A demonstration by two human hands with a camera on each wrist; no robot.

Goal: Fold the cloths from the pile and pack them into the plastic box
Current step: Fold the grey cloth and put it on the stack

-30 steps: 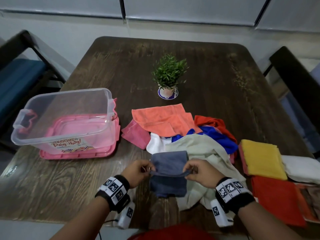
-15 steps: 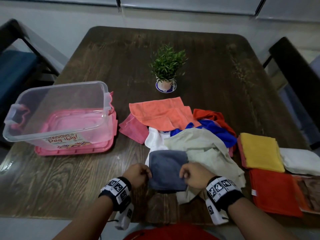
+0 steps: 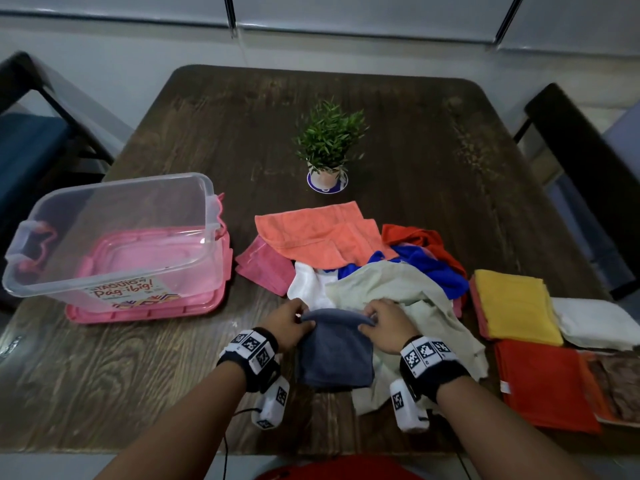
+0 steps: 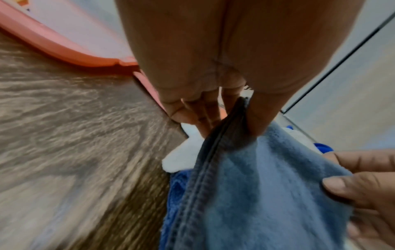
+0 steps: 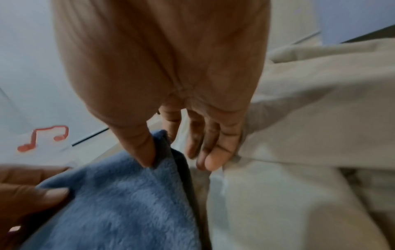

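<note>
Now | both hands (image 3: 341, 325) pinch grey-blue cloth (image 3: 334, 355) | its underside hidden

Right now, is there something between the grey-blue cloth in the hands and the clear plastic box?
Nothing visible: only bare wooden table separates the grey-blue cloth from the clear plastic box, which stands open on its pink lid.

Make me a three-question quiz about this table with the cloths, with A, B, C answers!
1. Where is the plastic box?
A. left of the pile
B. behind the plant
C. on a chair

2. What colour is the cloth being held?
A. yellow
B. grey-blue
C. pink

3. How is the left hand?
A. flat on the table
B. inside the box
C. pinching the cloth's edge

Answers: 1 A, the box stands at the table's left side. 2 B, both wrist views show it grey-blue. 3 C, thumb and fingers pinch its top edge, as the right hand does.
</note>
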